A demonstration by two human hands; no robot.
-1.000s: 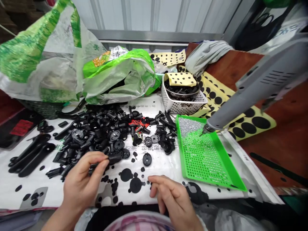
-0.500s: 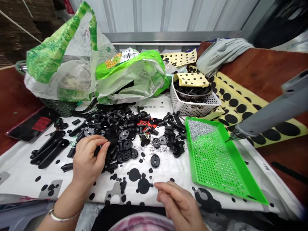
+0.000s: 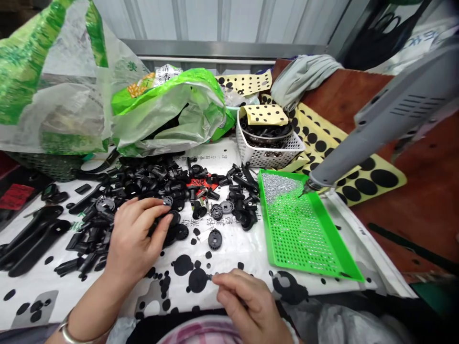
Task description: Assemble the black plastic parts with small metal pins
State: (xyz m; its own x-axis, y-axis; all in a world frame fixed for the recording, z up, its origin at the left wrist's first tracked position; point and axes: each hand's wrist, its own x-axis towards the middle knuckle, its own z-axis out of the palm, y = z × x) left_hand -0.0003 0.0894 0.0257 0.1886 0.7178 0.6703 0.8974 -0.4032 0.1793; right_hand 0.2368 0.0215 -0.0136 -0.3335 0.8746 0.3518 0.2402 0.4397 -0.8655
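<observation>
My left hand (image 3: 138,234) reaches over the pile of black plastic parts (image 3: 143,184), thumb and index finger apart. Its index fingertip is at a small round black disc (image 3: 168,201) on the pile's near side; I see nothing gripped between the fingers. Low in front of me hovers my right hand (image 3: 249,301), with loosely curled fingers, a gap between thumb and index finger, and no visible object. It is nearest to a flat black circle (image 3: 197,280) on the white sheet. A slotted black wheel (image 3: 215,239) lies alone beyond it.
A green perforated tray (image 3: 308,253) with small silvery pieces lies right, beneath a grey powered screwdriver (image 3: 344,153). Behind stand a white basket (image 3: 265,155) and green-and-white plastic bags (image 3: 172,114). Black levers (image 3: 39,243) lie left; yellow sticker sheets (image 3: 373,177) rest at right.
The view has swung right, so the table's contents appear farther left. My left hand has moved rightward over the pile and its thumb and index finger have spread. My right hand keeps much the same pose.
</observation>
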